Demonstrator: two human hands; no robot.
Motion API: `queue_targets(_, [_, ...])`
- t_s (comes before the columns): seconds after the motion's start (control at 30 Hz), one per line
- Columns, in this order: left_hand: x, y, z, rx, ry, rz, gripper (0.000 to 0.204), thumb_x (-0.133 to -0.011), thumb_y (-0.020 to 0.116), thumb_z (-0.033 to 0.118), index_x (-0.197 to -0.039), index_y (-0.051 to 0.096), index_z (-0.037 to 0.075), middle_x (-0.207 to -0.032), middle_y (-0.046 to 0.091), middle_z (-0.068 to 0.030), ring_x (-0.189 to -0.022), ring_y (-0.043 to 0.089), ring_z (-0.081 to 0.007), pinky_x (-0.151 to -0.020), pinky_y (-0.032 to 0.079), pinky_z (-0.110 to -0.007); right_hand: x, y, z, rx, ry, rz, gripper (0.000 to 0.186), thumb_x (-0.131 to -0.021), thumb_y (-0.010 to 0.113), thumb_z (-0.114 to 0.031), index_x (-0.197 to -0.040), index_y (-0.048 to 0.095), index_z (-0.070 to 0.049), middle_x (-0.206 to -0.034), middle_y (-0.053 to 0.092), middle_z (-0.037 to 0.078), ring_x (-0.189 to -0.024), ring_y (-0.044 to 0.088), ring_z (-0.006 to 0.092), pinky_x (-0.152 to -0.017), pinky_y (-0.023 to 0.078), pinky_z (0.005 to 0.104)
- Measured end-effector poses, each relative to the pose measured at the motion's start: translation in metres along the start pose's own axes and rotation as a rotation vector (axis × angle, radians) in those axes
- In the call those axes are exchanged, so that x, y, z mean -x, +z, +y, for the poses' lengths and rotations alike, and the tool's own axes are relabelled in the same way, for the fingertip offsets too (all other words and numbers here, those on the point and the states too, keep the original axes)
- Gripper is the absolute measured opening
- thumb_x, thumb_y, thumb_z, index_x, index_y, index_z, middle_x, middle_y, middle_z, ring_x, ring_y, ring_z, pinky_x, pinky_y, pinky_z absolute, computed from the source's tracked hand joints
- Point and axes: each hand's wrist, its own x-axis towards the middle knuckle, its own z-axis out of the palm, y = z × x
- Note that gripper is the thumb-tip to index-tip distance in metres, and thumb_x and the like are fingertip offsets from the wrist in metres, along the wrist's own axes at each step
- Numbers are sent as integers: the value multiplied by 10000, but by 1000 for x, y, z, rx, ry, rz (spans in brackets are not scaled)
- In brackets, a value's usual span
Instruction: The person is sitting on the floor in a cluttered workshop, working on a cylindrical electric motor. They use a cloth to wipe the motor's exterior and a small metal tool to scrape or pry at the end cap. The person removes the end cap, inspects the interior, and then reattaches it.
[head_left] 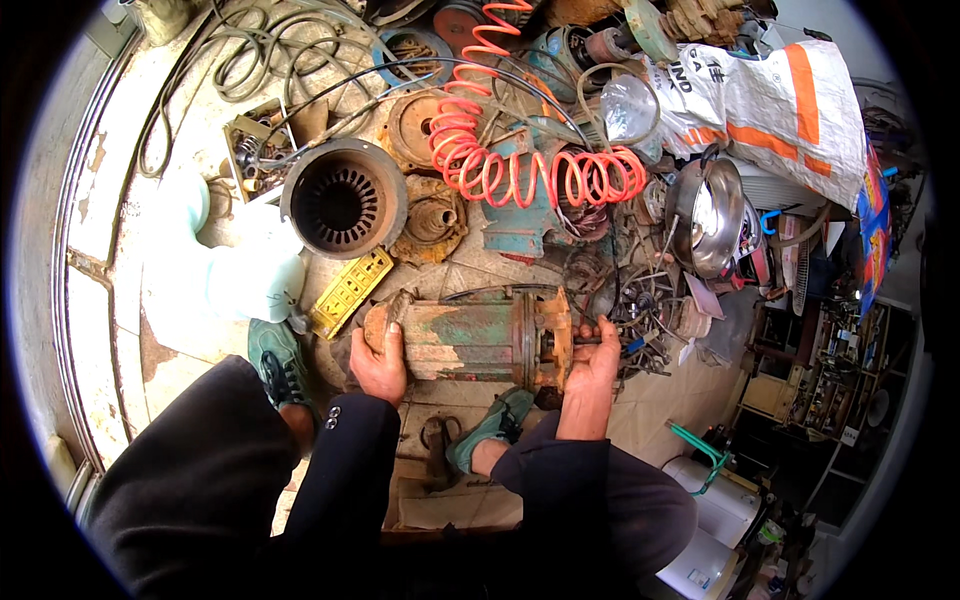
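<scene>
Head view: an electric motor [460,345], its finned body in worn green paint with bare, rust-brown patches, lies on its side above the tiled floor [640,400], between and just ahead of the wearer's green shoes [505,410]. The hands are apart, one at each end of the motor. The left hand [380,370] is clamped on the rusted left end, thumb uppermost. The right hand [595,365] is closed at the opposite end, beside the rusty end flange [552,340]; the exact contact of its fingertips is too small to tell. What bears the motor's weight cannot be determined, its underside being hidden. Beyond the left end lies a yellow plastic tray [350,293]; past it stands a slotted stator housing [393,195], bore upward. A red coiled hose [462,150] hangs over the parts behind, and a heap of metal scrap [645,310] lies near the right hand. In this report's judgement, the step in hand is handling and steadying the motor by its two ends. Any further move would call for a firm left grip, level support at both ends, and right fingers kept from being pinched around the flange.
</scene>
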Motion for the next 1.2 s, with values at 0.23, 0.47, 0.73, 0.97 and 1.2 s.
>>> queue_targets(0.23, [4, -1, -6, -5, 38, -31, 353, -926, 724, 277, -1000, 596, -44, -885, 651, -249, -803, 639, -385, -765, 502, -436, 9, -9, 1, 7, -45, -31, 237, -1012, 592, -288, -896, 433, -157, -720, 496, -3, -693, 548, 198, -637, 514, 393])
queue_targets(0.47, [5, -3, -10, -17, 60, -15, 338, -934, 714, 265, -1005, 590, -41, -884, 646, -252, -806, 638, -396, -762, 502, -440, 7, -13, 5, 3, -29, -30, 253, -993, 610, -290, -868, 436, -156, -721, 481, -2, -708, 541, 199, -648, 514, 391])
queue_targets(0.73, [5, -1, -4, 12, 56, -28, 332, -938, 713, 258, -1011, 588, -41, -878, 653, -222, -792, 634, -317, -757, 503, -413, 2, -17, 4, 8, -34, -33, 255, -987, 623, -293, -868, 451, -148, -724, 467, -2, -709, 533, 207, -661, 509, 402])
queue_targets(0.97, [0, -6, -1, 21, -50, -27, 344, -930, 729, 275, -978, 612, -45, -873, 681, -199, -782, 640, -253, -762, 509, -386, 23, -2, 2, -104, -62, -19, 356, -993, 619, -293, -762, 391, -147, -686, 402, 6, -643, 439, 216, -595, 413, 384])
queue_targets(1.2, [-8, -12, -7, 102, -203, -14, 366, -954, 711, 283, -1039, 678, -72, -945, 730, -107, -845, 636, -153, -804, 514, -318, 38, -9, 11, -195, -20, 74, 472, -1011, 601, -300, -663, 306, -178, -554, 292, -13, -513, 300, 160, -504, 314, 322])
